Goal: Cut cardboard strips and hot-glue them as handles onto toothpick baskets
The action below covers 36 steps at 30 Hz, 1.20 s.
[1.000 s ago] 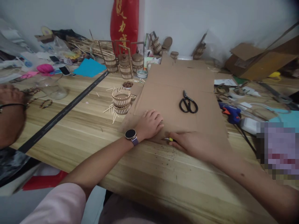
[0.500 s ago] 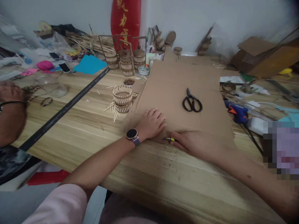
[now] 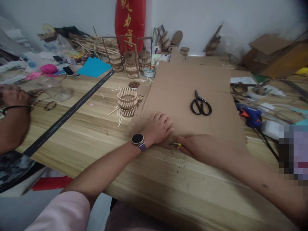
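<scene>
My left hand (image 3: 160,127) lies flat with fingers stretched out, pressing on the near left part of a brown cardboard sheet (image 3: 190,77). A watch is on that wrist. Just to its right, at the near edge of the sheet, my right hand (image 3: 192,146) grips a utility knife (image 3: 179,144) with a yellow handle part; its blade points left and most of the handle is hidden by the fingers. Black-handled scissors (image 3: 201,105) rest on the sheet beyond my right hand. A small basket of wooden sticks (image 3: 127,102) stands left of the sheet.
Loose sticks (image 3: 117,113) and a dish of brown beads (image 3: 134,84) lie near the basket. Several handled baskets (image 3: 132,69) stand behind. A blue glue gun (image 3: 251,116) and white box are on the right. At the left, another person's hand (image 3: 14,96) rests near a glass jar (image 3: 62,91).
The whole view has shifted slightly, so most things appear a little further right. Both hands keep nearly the same place on the cardboard, the knife still in my right hand.
</scene>
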### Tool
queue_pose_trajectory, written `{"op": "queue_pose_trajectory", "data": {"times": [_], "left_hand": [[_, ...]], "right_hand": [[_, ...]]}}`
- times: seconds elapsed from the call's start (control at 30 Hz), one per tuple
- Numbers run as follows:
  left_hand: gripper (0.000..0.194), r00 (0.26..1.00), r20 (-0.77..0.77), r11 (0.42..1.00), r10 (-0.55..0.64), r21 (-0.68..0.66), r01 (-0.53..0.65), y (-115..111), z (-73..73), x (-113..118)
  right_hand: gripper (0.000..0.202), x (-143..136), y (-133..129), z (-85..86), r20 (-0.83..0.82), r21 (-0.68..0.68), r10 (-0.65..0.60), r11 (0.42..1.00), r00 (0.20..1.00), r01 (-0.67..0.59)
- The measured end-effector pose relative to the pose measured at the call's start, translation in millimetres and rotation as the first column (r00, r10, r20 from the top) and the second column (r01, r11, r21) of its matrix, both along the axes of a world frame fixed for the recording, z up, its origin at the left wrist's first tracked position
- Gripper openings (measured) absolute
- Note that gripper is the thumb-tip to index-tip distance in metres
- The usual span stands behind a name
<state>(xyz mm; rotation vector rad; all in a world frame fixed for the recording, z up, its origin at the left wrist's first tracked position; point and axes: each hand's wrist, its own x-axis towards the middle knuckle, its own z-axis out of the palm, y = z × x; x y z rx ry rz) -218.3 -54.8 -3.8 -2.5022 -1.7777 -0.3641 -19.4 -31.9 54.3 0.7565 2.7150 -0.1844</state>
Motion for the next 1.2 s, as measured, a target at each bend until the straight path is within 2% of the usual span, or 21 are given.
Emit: {"op": "queue_pose_trajectory", "data": {"times": [0.17, 0.33, 0.57, 0.73, 0.97, 1.2], "left_hand": [[0.033, 1.000, 0.003, 1.000, -0.003, -0.005, 0.003, 0, 1.7, 0], [0.033, 1.000, -0.010, 1.000, -0.005, -0.001, 0.005, -1, 2.5, -1], [0.031, 0.998, 0.061, 1.000, -0.023, 0.003, 0.022, 0, -0.6, -2], [0.032, 0.995, 0.089, 0.999, -0.033, 0.017, 0.031, 0, -4.1, -4], [0.037, 0.999, 0.042, 1.000, -0.012, -0.004, 0.012, 0, -3.8, -4], [0.042, 0.999, 0.043, 1.000, 0.004, -0.022, -0.003, 0, -2.7, -3]], "right_hand": [[0.018, -5, 4, 5.7, 0.001, -0.054, 0.011, 0.998, 1.000, -0.011], [0.022, -13, 2, 17.9, 0.070, -0.099, -0.007, 0.995, 0.998, 0.013], [0.025, -20, -3, 33.2, 0.147, -0.117, -0.044, 0.991, 0.988, 0.061], [0.025, -19, -1, 30.6, 0.151, -0.109, -0.044, 0.992, 0.988, 0.061], [0.024, -16, -2, 27.8, 0.129, -0.083, -0.032, 0.996, 0.991, 0.043], [0.025, -16, -5, 22.0, 0.111, -0.017, 0.002, 1.000, 0.994, 0.000]]}}
